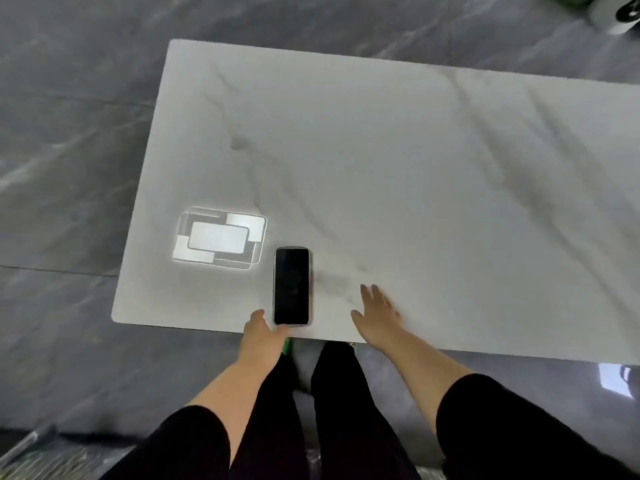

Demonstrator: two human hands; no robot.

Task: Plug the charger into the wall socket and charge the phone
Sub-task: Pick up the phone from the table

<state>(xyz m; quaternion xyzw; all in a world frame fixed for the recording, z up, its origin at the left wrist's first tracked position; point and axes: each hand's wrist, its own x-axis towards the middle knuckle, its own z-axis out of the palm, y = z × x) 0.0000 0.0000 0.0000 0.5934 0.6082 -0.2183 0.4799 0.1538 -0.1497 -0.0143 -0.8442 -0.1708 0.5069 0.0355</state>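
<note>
Left hand [260, 336] touches phone [291, 286] at table's [415, 150] near edge, fingers hidden; right hand [375, 315] spread flat nearby, w/ no charger visible — grip phone by sides.

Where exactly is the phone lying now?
In the head view the phone lies screen-up at the table's near edge, left of centre, between both hands, beside a bright light reflection.
</note>
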